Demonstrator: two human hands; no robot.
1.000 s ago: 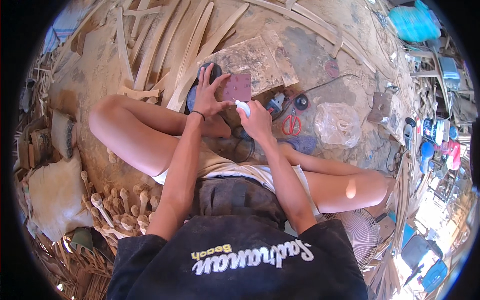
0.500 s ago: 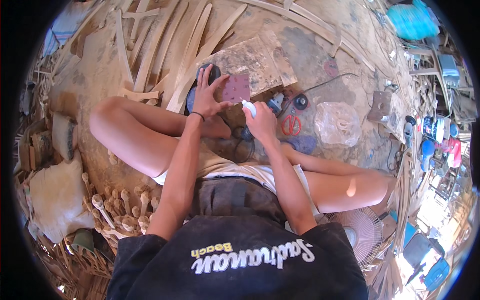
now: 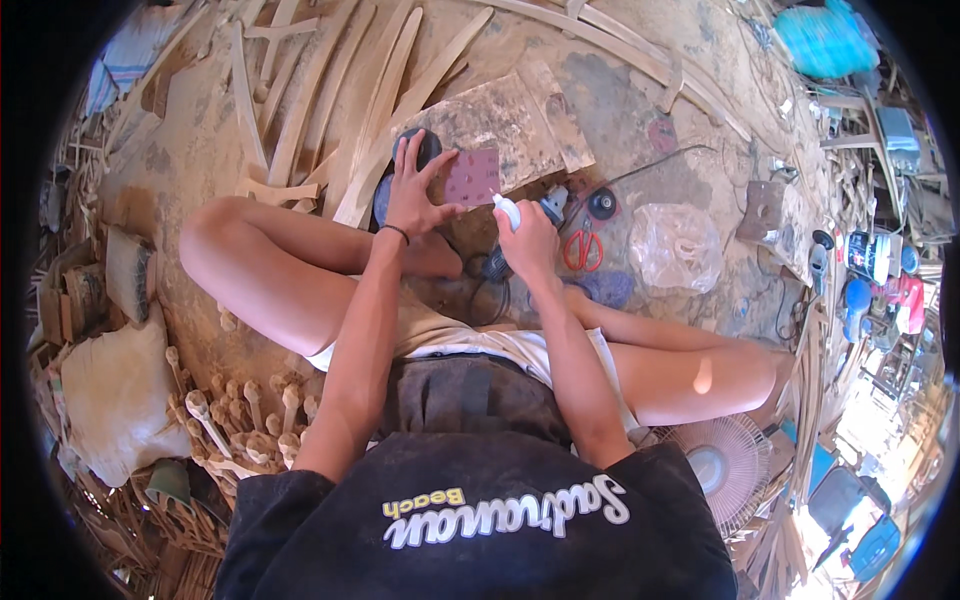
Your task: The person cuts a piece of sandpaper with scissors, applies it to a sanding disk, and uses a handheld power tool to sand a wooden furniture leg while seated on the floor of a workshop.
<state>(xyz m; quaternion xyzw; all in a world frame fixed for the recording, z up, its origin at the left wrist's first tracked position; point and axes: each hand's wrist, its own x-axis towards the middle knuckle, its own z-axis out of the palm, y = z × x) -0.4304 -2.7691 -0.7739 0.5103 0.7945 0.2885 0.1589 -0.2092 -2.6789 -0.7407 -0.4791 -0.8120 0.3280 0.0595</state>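
Note:
A small white squeeze bottle (image 3: 509, 212) is gripped in my right hand (image 3: 530, 240), its narrow nozzle tilted up-left at the lower right edge of a square reddish-brown sheet, apparently sandpaper (image 3: 473, 177). My left hand (image 3: 408, 195) has its fingers spread: its upper fingers lie over a dark round object (image 3: 430, 148), while thumb and forefinger reach toward the sheet's left side. Beneath and beyond the sheet is a worn wooden board (image 3: 510, 130). Whether the left fingertips press on the sheet is too small to tell.
Right of my right hand are a blue-grey power tool (image 3: 553, 204), a black round part (image 3: 602, 204), red-handled scissors (image 3: 582, 248) and a clear plastic bag (image 3: 676, 248). Long curved wood pieces (image 3: 390, 80) lie beyond. Carved wooden sticks (image 3: 255, 420) stand at left; a fan (image 3: 715, 470) is lower right.
My right hand and the bottle have shifted slightly to the right, with the nozzle now by the sheet's right edge. My left hand and the sheet look nearly still.

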